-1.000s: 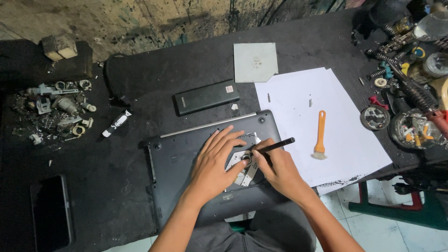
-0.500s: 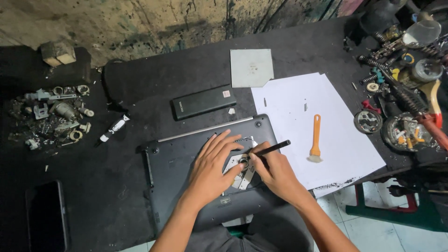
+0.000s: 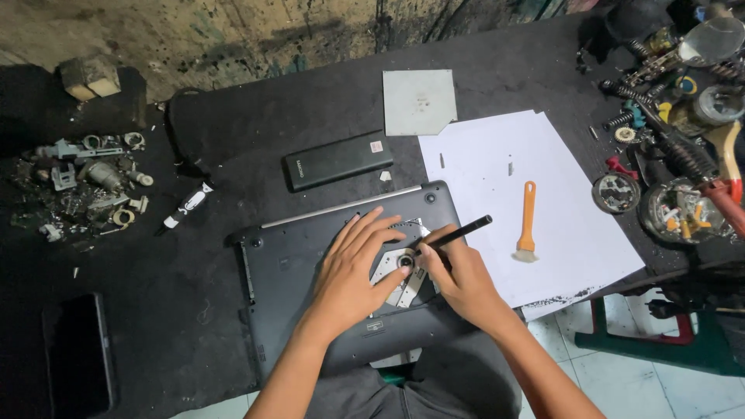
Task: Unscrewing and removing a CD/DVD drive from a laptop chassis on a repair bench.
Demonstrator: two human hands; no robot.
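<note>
Now the left hand (image 3: pixel 353 268) lies flat, fingers spread, on the laptop (image 3: pixel 310 256) at the bench's near edge — right hand (image 3: pixel 458 275) pinching a screwdriver (image 3: pixel 454 235), which might slip off the screw

Your left hand (image 3: pixel 353 271) lies flat on the laptop (image 3: pixel 310 271), whose underside looks like dark matt plastic, a little dusty. Under your fingertips sits a round plate (image 3: pixel 396 278) of pale, shiny metal. Your right hand (image 3: pixel 462 279) has its grip on a thin black tool (image 3: pixel 462 231) with a smooth, dull look. The counter (image 3: pixel 194 310) is black, rough and scuffed. White sheets of paper (image 3: pixel 497 202) look smooth and flat. The little brush (image 3: pixel 528 221) has a glossy orange plastic handle. The black bar (image 3: pixel 337 161) looks like smooth plastic. The heap of small parts (image 3: pixel 81 182) is grey, dirty metal.
</note>
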